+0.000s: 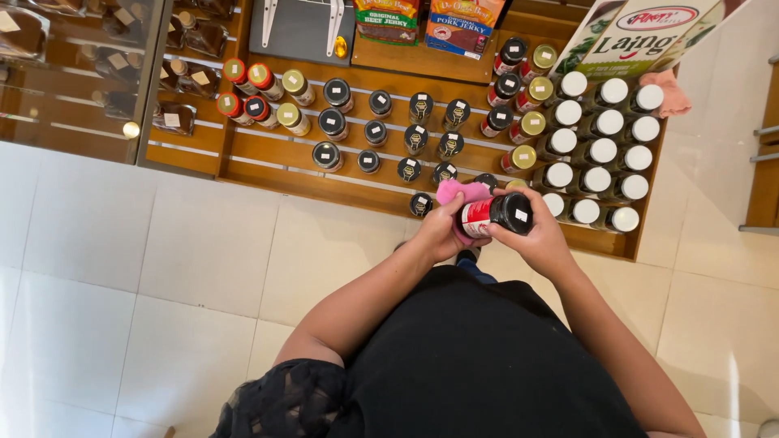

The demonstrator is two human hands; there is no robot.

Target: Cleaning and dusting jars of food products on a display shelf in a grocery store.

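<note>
We hold a black-lidded jar [497,215] with a red and white label on its side above the wooden shelf [268,154]; our right hand [540,239] fingers wrap it, our left hand [438,235] presses a pink cloth [458,191] against it

Shop: stepped wooden display shelf [268,150] with rows of price-stickered jars [418,138]; glass display case [69,73] far left; tiled floor [162,268].

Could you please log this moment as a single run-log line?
left hand: presses pink cloth on jar | right hand: holds black-lidded jar tipped sideways | setting: wooden shelf of jars
</note>
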